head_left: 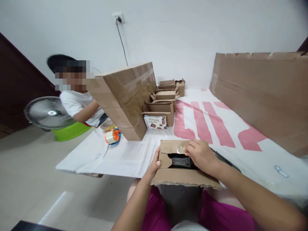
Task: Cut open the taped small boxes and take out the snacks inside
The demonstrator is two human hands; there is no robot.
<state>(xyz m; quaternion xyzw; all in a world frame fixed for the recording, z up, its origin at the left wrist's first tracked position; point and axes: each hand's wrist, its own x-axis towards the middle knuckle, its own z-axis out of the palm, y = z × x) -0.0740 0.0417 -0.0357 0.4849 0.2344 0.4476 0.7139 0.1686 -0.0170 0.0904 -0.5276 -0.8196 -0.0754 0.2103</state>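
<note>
- Well left of the left hand, a roll of tape (pixel 112 137) lies on the white cloth (pixel 134 157)
- Ahead and left of the left hand, a stack of cartons (pixel 125 102) looks taped up, with contents hidden
- The left hand (pixel 154 165) grips the left end of the open carton (pixel 187 178), thumb on the end; a firm brace here should stop it twisting while the flaps are handled
- Ahead of both hands, a row of open cartons (pixel 166 94) has flaps raised; their insides hardly show, and a white packet (pixel 156 122) printed "Super Meal" stands by the nearest
- Between the hands, the open carton holds something dark with a grey label (pixel 181 162); it would help to seat this below the rim and tuck the end flaps before the long ones
- The right hand (pixel 201 155) bends its fingers over the far flap, thumb hidden, so I cannot tell whether it pinches or only presses; even pressure along the crease should avoid a skewed fold
- Right of the right hand stands a large cardboard panel (pixel 260 99)
</note>
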